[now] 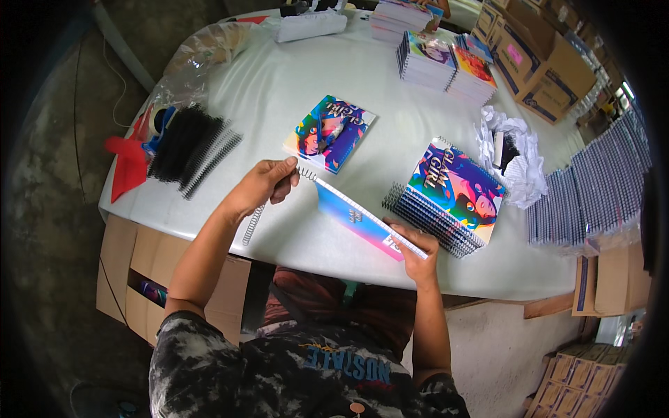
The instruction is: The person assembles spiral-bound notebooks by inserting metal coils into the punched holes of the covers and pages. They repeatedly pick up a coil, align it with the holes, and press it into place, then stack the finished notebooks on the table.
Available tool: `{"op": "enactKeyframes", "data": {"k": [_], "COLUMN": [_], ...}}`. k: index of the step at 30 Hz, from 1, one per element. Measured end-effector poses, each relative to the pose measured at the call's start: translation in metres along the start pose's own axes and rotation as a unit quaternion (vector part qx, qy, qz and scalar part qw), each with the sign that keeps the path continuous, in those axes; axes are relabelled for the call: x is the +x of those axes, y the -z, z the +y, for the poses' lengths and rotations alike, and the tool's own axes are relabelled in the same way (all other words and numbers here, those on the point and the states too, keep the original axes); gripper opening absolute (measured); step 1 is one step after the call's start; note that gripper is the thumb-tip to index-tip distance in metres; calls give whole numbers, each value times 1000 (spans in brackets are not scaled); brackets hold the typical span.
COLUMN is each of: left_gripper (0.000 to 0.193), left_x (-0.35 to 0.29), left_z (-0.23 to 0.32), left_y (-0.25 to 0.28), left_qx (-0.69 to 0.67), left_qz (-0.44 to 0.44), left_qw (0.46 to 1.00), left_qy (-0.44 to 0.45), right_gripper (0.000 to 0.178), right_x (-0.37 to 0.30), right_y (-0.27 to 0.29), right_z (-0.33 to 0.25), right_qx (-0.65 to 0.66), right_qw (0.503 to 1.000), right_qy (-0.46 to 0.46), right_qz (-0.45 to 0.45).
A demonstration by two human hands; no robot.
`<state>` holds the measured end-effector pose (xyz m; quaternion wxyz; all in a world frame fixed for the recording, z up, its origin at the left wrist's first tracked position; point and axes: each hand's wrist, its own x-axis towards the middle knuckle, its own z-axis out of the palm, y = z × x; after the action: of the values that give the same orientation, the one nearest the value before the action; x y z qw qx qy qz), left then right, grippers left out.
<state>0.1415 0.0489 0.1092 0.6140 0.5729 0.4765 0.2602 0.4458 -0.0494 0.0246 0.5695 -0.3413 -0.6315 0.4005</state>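
Note:
My right hand (417,252) grips one end of a thin notebook (362,217) with a blue-to-pink cover, tilted so its punched edge faces up. At the other end, my left hand (272,182) pinches a wire spiral coil (306,173) against the notebook's corner; how far the coil is threaded is hard to make out. Below that hand, a length of coil (253,224) shows over the table edge. Just beyond lies a colourful notebook cover (350,124) with a dark-handled hand tool (330,137) on it, perhaps pliers. Right of my hands stands a stack of spiral-bound notebooks (453,191).
Black spiral coils (188,150) lie in a heap at left beside a red cloth (127,161). Crumpled white paper (524,177) and tall notebook stacks (592,184) are at right. Farther back are more notebooks (426,66), cardboard boxes (533,63) and another person's hand (423,2).

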Motion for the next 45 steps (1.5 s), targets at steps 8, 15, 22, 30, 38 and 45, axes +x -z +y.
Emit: {"op": "enactKeyframes", "data": {"k": [8,15,22,30,38,45], "left_gripper": [18,20,19,20,29,58], "left_x": [-5,-11,-11,-16,-25,-25], "left_z": [28,47,50,51,52,42], "left_y": [-8,-28,-40,-45,-33,-29], "left_qx": [426,609,625,660,664,696], "left_qz": [36,61,104,138,57,97], "left_qw": [837,704,649,618,661,616], "left_qy": [-342,-360,-420,-405,-343,-356], "right_gripper": [21,27,30,30,29,29], "right_x": [-11,-11,-16,-21,-22,-24], "right_y": [-6,-13,-22,-32,-38,-41], "right_z": [0,-11,-5,-10,-10,-10], "right_qx": [51,-101,-98,-122,-131,-141], "right_qw": [989,994,994,991,989,987], "right_qy": [-121,-33,21,33,61,69], "right_qz": [73,16,40,44,31,40]}}
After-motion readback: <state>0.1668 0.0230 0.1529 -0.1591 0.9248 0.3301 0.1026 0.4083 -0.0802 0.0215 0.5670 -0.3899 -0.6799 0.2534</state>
